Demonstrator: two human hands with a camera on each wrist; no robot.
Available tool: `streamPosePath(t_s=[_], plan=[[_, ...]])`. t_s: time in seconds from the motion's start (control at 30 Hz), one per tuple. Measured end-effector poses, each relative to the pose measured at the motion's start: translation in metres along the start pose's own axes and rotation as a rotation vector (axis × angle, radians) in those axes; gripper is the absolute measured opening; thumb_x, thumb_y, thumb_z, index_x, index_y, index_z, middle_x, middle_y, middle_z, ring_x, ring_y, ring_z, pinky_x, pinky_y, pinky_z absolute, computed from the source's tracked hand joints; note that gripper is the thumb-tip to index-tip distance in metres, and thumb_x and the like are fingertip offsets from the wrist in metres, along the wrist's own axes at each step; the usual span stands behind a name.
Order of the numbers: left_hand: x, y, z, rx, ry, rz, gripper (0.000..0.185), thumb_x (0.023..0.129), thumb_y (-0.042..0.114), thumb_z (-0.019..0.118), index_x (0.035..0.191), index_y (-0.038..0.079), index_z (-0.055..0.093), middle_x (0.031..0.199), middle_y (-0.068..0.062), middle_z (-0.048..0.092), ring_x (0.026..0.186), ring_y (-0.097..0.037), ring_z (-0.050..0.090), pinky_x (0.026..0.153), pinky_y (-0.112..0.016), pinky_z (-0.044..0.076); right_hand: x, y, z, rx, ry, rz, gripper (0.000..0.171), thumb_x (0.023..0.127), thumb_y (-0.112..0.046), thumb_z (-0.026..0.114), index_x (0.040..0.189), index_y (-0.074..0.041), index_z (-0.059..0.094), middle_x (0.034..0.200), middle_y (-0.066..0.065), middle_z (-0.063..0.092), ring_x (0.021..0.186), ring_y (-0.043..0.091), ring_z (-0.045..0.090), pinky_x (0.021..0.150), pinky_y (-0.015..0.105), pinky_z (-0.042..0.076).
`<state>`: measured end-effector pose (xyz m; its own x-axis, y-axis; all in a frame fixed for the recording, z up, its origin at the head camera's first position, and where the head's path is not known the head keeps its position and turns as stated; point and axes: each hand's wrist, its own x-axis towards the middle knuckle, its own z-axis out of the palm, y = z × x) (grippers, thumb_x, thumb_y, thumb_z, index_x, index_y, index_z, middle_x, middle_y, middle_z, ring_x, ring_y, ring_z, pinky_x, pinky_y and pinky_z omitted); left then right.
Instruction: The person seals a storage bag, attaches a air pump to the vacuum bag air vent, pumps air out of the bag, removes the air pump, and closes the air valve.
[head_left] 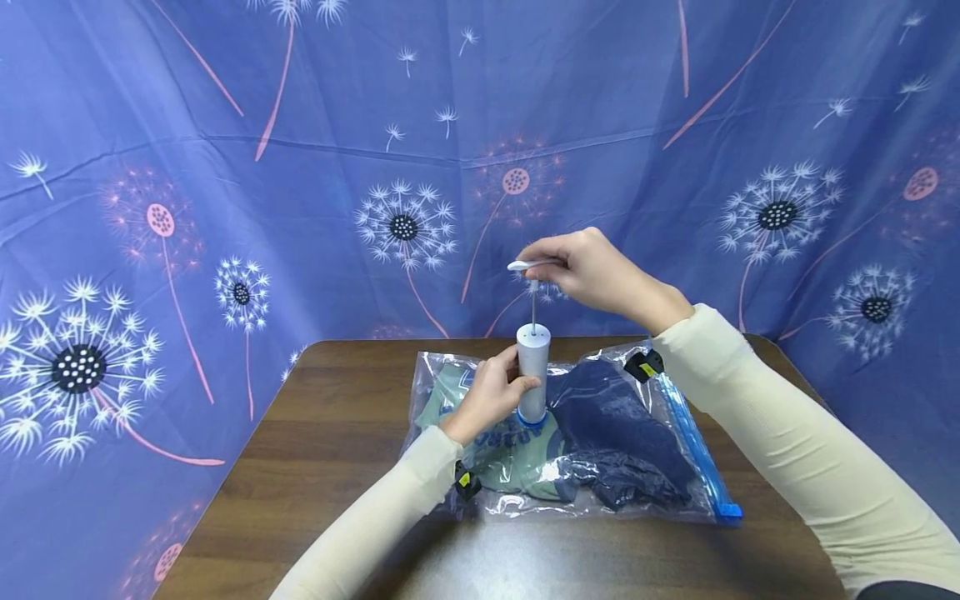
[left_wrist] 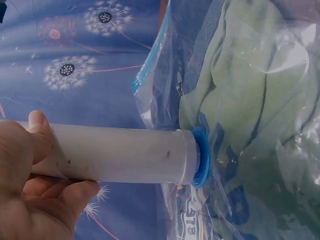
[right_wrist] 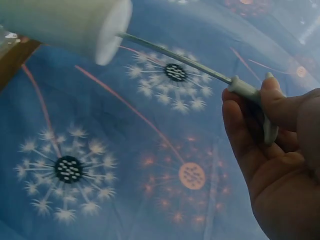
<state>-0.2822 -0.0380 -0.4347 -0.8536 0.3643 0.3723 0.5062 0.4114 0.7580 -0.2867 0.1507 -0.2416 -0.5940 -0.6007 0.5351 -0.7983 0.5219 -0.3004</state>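
A white hand pump stands upright on the blue valve of a clear vacuum storage bag. My left hand grips the pump's barrel, thumb on one side and fingers on the other. Above it, my right hand holds the white pump handle with curled fingers and thumb. The thin metal rod is drawn partly out of the barrel's top. Inside the bag lie a green printed garment and a dark navy garment.
The bag lies on a brown wooden table. Its blue zip edge runs down the right side, with a blue slider at the near corner. Behind the table hangs a blue dandelion-print cloth.
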Motion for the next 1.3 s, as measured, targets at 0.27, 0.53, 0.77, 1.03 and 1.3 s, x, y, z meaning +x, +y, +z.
streamPosePath(t_s=[0.27, 0.53, 0.77, 1.03, 1.3], plan=[[-0.001, -0.002, -0.001, -0.016, -0.002, 0.011, 0.045, 0.096, 0.016, 0.074, 0.137, 0.005, 0.059, 0.123, -0.015, 0.074, 0.11, -0.023, 0.074, 0.09, -0.032, 0.061, -0.009, 0.008, 0.026, -0.005, -0.103, 0.015, 0.014, 0.097, -0.008, 0.072, 0.11, -0.004, 0.075, 0.096, 0.008, 0.079, 0.081, 0.019, 0.076, 0.069, 0.034, 0.061], [-0.002, -0.002, 0.0, -0.033, -0.007, 0.004, 0.047, 0.096, 0.014, 0.074, 0.139, 0.002, 0.058, 0.125, -0.017, 0.073, 0.112, -0.025, 0.073, 0.091, -0.03, 0.06, -0.018, 0.017, 0.045, 0.015, -0.169, 0.057, 0.019, 0.095, -0.006, 0.072, 0.113, -0.001, 0.077, 0.107, 0.015, 0.078, 0.093, 0.026, 0.077, 0.078, 0.038, 0.063], [-0.002, 0.001, -0.002, -0.048, -0.017, -0.012, 0.051, 0.096, 0.014, 0.073, 0.142, 0.002, 0.055, 0.128, -0.017, 0.071, 0.114, -0.026, 0.072, 0.094, -0.034, 0.06, -0.022, 0.02, 0.052, 0.024, -0.157, 0.071, 0.023, 0.095, -0.005, 0.072, 0.117, 0.001, 0.076, 0.113, 0.017, 0.077, 0.098, 0.029, 0.077, 0.079, 0.036, 0.064], [-0.002, -0.001, -0.002, -0.049, -0.016, 0.002, 0.049, 0.096, 0.015, 0.072, 0.141, 0.001, 0.056, 0.128, -0.018, 0.071, 0.115, -0.028, 0.072, 0.094, -0.032, 0.059, -0.025, 0.023, 0.055, 0.078, -0.177, 0.116, 0.027, 0.096, -0.004, 0.07, 0.122, 0.001, 0.074, 0.119, 0.018, 0.075, 0.104, 0.03, 0.075, 0.085, 0.04, 0.063], [-0.001, -0.003, -0.002, -0.044, -0.016, 0.024, 0.049, 0.096, 0.015, 0.073, 0.14, 0.001, 0.056, 0.127, -0.019, 0.071, 0.115, -0.028, 0.072, 0.094, -0.032, 0.06, -0.024, 0.02, 0.047, 0.109, -0.161, 0.085, 0.026, 0.096, -0.006, 0.07, 0.121, -0.001, 0.075, 0.118, 0.014, 0.076, 0.105, 0.028, 0.075, 0.088, 0.04, 0.062]])
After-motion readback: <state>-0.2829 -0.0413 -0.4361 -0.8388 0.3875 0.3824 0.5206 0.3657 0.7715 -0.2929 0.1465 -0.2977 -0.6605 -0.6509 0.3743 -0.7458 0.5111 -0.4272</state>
